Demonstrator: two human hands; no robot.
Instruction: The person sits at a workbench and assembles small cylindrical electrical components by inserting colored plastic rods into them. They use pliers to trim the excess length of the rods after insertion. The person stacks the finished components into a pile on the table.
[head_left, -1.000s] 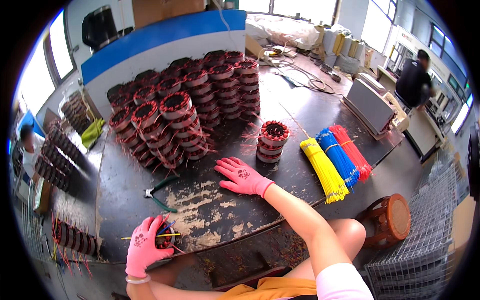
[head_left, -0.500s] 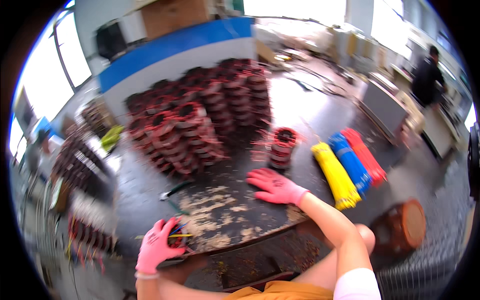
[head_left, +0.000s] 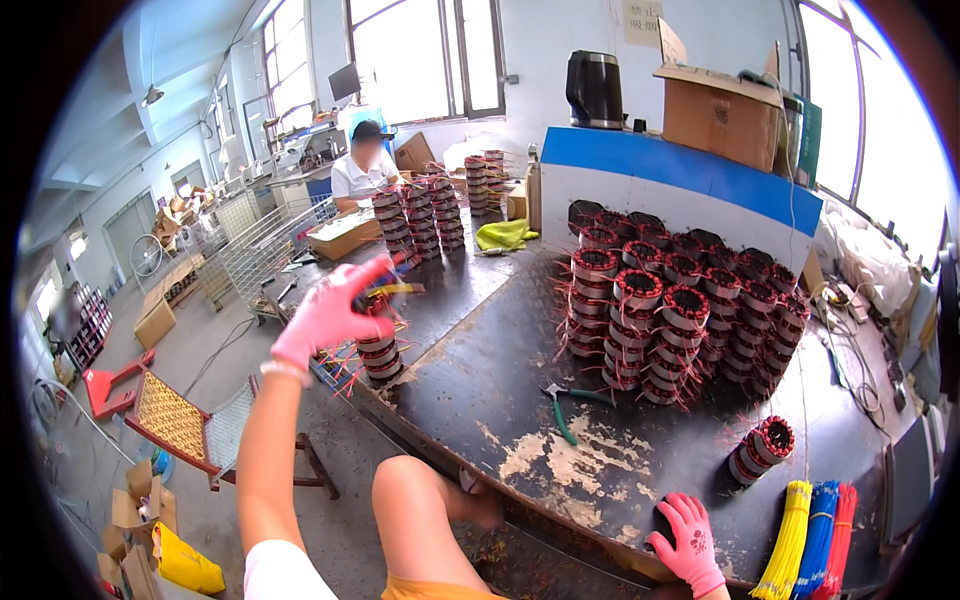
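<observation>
My left hand (head_left: 330, 312), in a pink glove, curves its fingers and thumb round a wire-wound motor stator (head_left: 376, 302) with yellow and blue leads. It is at the top of a short stack of stators (head_left: 379, 358) by the table's left edge; whether it rests on the stack is hard to tell. My right hand (head_left: 690, 540), also gloved in pink, lies open near the table's front edge. Beyond it, a small stack of stators (head_left: 763, 450) stands apart. Bundles of yellow wires (head_left: 785, 540), blue wires (head_left: 818, 535) and red wires (head_left: 841, 535) lie to its right.
Many stacked stators (head_left: 665, 320) fill the table's back right, before a blue-and-white panel (head_left: 680, 180). Green-handled cutters (head_left: 562, 415) lie mid-table. A yellow-green cloth (head_left: 507, 235) and more stator stacks (head_left: 420, 220) are farther left, where a co-worker (head_left: 362, 170) sits. A woven-seat chair (head_left: 190, 415) stands at left.
The view has swung left. My left hand has carried the stator from the front edge of the table to the stack at left. My right hand still lies on the table.
</observation>
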